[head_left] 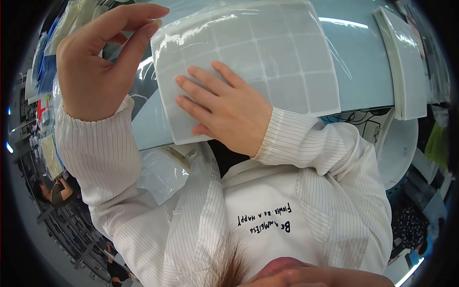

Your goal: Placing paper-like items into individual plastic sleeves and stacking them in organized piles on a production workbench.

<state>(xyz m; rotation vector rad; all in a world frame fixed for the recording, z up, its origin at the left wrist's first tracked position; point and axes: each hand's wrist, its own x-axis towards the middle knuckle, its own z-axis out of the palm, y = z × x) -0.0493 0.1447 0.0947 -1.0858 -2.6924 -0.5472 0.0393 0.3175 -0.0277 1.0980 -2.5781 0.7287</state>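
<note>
A translucent, glossy plastic sheet or flat stack (282,55), marked by pale lines into large squares, lies on the pale blue tabletop (351,36) and reaches its near edge. My right hand (234,112) rests flat on its near left part, fingers spread and holding nothing. Raised beside the sheet's far left corner is my left hand (98,62), its thumb and index fingertips brought together in a pinch. Whatever may be between those fingertips is too thin or too small to make out.
At the right edge of the table lies a stack of white sheets (404,67). Below it stands a round white bin (399,148) near dark cables (356,117). A clear plastic bag (162,174) hangs under the near table edge. Blue and cream packs (52,52) stand at far left.
</note>
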